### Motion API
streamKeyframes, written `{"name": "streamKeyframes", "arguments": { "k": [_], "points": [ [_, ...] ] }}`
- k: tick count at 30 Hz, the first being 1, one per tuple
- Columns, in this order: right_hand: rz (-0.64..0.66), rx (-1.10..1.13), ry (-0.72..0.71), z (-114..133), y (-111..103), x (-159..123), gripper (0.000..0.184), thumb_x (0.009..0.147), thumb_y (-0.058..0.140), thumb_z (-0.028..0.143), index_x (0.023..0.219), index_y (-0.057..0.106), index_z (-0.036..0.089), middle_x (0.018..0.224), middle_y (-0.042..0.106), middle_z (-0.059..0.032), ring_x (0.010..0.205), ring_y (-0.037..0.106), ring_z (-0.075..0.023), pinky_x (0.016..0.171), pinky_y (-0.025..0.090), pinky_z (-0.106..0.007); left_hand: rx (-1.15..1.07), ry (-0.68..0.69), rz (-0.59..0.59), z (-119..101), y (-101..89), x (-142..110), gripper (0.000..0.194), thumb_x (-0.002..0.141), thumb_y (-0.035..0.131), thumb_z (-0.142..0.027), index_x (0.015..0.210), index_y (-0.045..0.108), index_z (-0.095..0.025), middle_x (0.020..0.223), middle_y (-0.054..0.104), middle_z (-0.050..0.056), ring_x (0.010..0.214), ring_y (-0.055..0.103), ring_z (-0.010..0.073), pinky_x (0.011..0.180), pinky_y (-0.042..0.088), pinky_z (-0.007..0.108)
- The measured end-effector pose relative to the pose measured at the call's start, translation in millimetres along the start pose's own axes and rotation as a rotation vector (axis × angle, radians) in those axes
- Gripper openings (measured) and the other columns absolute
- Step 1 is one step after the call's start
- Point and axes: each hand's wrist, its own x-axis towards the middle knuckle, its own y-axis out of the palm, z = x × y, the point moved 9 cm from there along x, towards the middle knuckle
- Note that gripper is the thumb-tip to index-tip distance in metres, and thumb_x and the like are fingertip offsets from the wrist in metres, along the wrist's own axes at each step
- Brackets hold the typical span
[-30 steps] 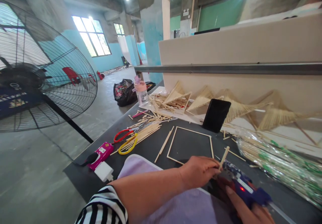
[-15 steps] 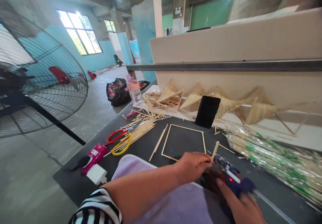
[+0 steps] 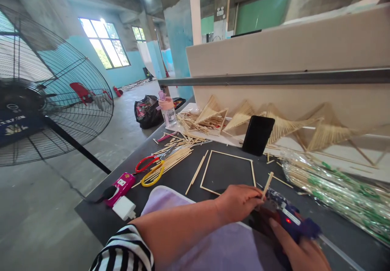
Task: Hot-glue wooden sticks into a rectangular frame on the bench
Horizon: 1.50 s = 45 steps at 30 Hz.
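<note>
My left hand [image 3: 239, 201] is closed in a pinch on a short wooden stick [image 3: 267, 185], which stands tilted just above the dark table. My right hand [image 3: 300, 250] grips a blue glue gun [image 3: 289, 218] at the lower right; its red light is on and its nozzle end lies by the stick's lower end. A square frame of thin sticks [image 3: 227, 172] lies flat on the table just beyond my left hand. A lilac cloth [image 3: 213, 246] lies under my left forearm.
Loose sticks [image 3: 178, 157] and red-and-yellow scissors [image 3: 152, 168] lie left of the frame. A pink device [image 3: 120, 183] with a white plug sits near the table's left edge. A black phone [image 3: 258, 135], stick fans [image 3: 283, 124], a bagged stick bundle [image 3: 335, 189], a bottle [image 3: 168, 112] and a floor fan [image 3: 36, 96] surround them.
Only the head camera has shifted slightly. Both hands keep the same hold on the stick and the glue gun.
</note>
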Motion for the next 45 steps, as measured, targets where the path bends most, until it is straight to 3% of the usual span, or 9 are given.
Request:
{"name": "streamKeyframes", "arguments": {
  "k": [3, 6, 9, 14, 18, 23, 25, 35, 45],
  "points": [
    [0.036, 0.091, 0.139, -1, -1, 1, 0.048, 0.077, 0.041, 0.041, 0.104, 0.071, 0.017, 0.085, 0.073, -0.0116, 0.081, 0.068, -0.032, 0.073, 0.054, -0.041, 0.01, -0.029, 0.008, 4, 1.5, 0, 0.018, 0.086, 0.05, -0.017, 0.087, 0.067, -0.013, 0.095, 0.071, 0.006, 0.093, 0.064, 0.0141, 0.089, 0.047, 0.021],
    [-0.019, 0.192, 0.272, -2, -8, 1, 0.05, 0.08, 0.039, 0.049, 0.1, 0.072, 0.017, 0.086, 0.073, -0.0109, 0.084, 0.068, -0.0316, 0.074, 0.053, -0.041, 0.02, -0.026, 0.018, 5, 2.5, 0, 0.018, 0.086, 0.05, -0.017, 0.086, 0.067, -0.013, 0.097, 0.071, 0.007, 0.095, 0.064, 0.0141, 0.09, 0.046, 0.021],
    [-0.108, 0.252, 0.256, 2, -19, 1, 0.048, 0.078, 0.041, 0.052, 0.092, 0.073, 0.019, 0.082, 0.074, -0.0093, 0.083, 0.068, -0.0297, 0.07, 0.054, -0.037, 0.023, -0.027, 0.027, 4, 2.7, 0, 0.018, 0.086, 0.05, -0.016, 0.084, 0.067, -0.013, 0.097, 0.071, 0.007, 0.095, 0.064, 0.014, 0.091, 0.046, 0.02],
    [-0.108, 0.261, 0.148, 7, -23, 2, 0.04, 0.074, 0.047, 0.05, 0.088, 0.074, 0.023, 0.073, 0.073, -0.0068, 0.078, 0.068, -0.0281, 0.067, 0.054, -0.034, 0.044, -0.046, 0.036, 5, 2.8, 0, 0.019, 0.086, 0.049, -0.017, 0.088, 0.068, -0.015, 0.098, 0.071, 0.005, 0.097, 0.064, 0.0135, 0.091, 0.046, 0.021],
    [-0.051, 0.279, 0.22, 1, -13, 1, 0.046, 0.075, 0.044, 0.052, 0.091, 0.074, 0.021, 0.07, 0.072, -0.0078, 0.079, 0.068, -0.0302, 0.068, 0.054, -0.036, 0.058, -0.06, 0.051, 5, 4.5, 0, 0.02, 0.086, 0.048, -0.017, 0.088, 0.068, -0.015, 0.1, 0.071, 0.005, 0.099, 0.063, 0.0137, 0.092, 0.046, 0.022],
    [-0.051, 0.384, 0.373, -4, -8, 0, 0.059, 0.076, 0.041, 0.058, 0.098, 0.072, 0.013, 0.094, 0.072, -0.0147, 0.099, 0.064, -0.0349, 0.084, 0.05, -0.044, 0.049, -0.018, 0.029, 2, 1.9, 1, 0.019, 0.087, 0.049, -0.018, 0.085, 0.068, -0.013, 0.096, 0.071, 0.007, 0.094, 0.064, 0.0139, 0.089, 0.048, 0.021],
    [-0.06, 0.448, 0.408, -2, -9, -1, 0.061, 0.073, 0.043, 0.061, 0.095, 0.073, 0.012, 0.094, 0.073, -0.0149, 0.101, 0.063, -0.0355, 0.086, 0.049, -0.045, 0.052, -0.016, 0.044, 2, 2.1, 1, 0.019, 0.087, 0.049, -0.018, 0.084, 0.068, -0.014, 0.096, 0.071, 0.006, 0.094, 0.064, 0.0136, 0.088, 0.048, 0.022],
    [-0.127, 0.765, 0.273, 29, -27, 5, 0.035, 0.083, 0.05, 0.039, 0.104, 0.07, 0.02, 0.102, 0.072, -0.0059, 0.1, 0.064, -0.0249, 0.095, 0.046, -0.039, 0.094, -0.009, -0.007, 2, -5.2, 5, 0.019, 0.086, 0.048, -0.017, 0.083, 0.067, -0.017, 0.093, 0.071, 0.004, 0.086, 0.065, 0.0132, 0.081, 0.05, 0.024],
    [-0.121, 0.833, 0.266, 29, -23, 5, 0.029, 0.085, 0.05, 0.034, 0.104, 0.069, 0.021, 0.104, 0.071, -0.0036, 0.1, 0.064, -0.0229, 0.095, 0.046, -0.038, 0.134, -0.006, -0.016, 2, -6.4, 5, 0.019, 0.088, 0.048, -0.019, 0.086, 0.067, -0.017, 0.091, 0.07, 0.003, 0.084, 0.065, 0.0128, 0.075, 0.051, 0.021]
  ]
}}
